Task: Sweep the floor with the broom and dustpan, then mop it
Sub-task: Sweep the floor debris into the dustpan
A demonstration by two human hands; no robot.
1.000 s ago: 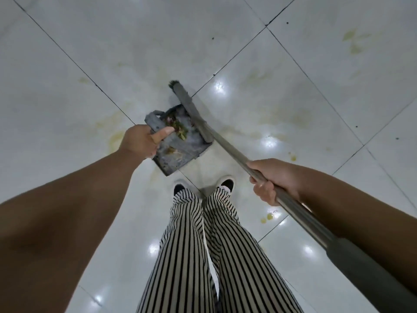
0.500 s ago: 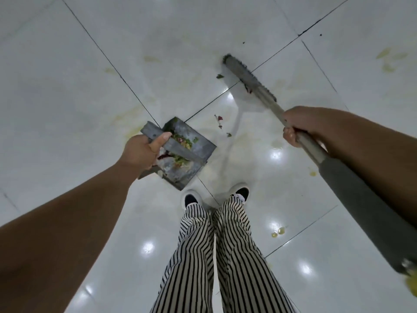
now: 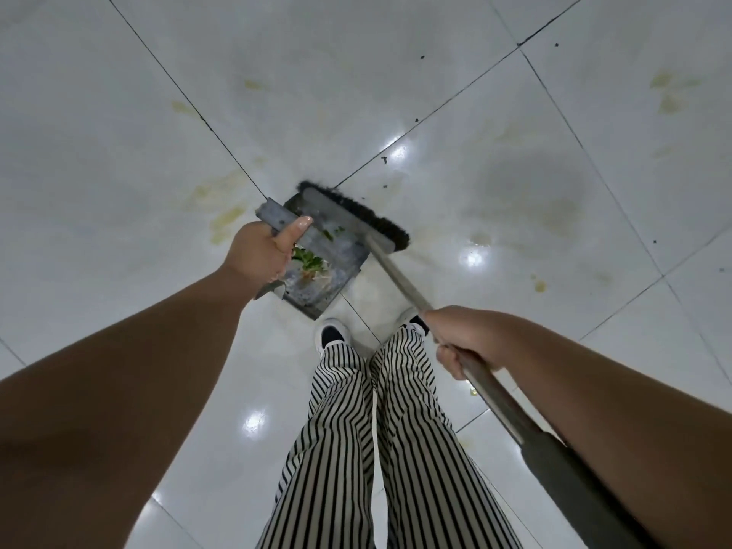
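Observation:
My left hand point(image 3: 264, 251) grips the grey handle of a metal dustpan point(image 3: 336, 271) that rests on the white tiled floor point(image 3: 119, 152) just ahead of my feet. Green and reddish scraps point(image 3: 307, 259) lie inside the pan. My right hand point(image 3: 467, 342) grips the long metal handle of the broom point(image 3: 400, 279). The broom's dark-bristled head point(image 3: 356, 215) sits at the far open edge of the dustpan, its grey back lying over the pan's mouth.
Yellowish stains point(image 3: 225, 219) mark the tiles left of the dustpan and at the far right point(image 3: 669, 93). Small dark specks point(image 3: 383, 160) lie beyond the broom. My striped trouser legs point(image 3: 380, 429) and shoes stand just behind the pan.
The broom head swept back from the far right tiles to the dustpan's mouth. My right hand drew down toward my legs. The loose scraps on the floor are gone from there.

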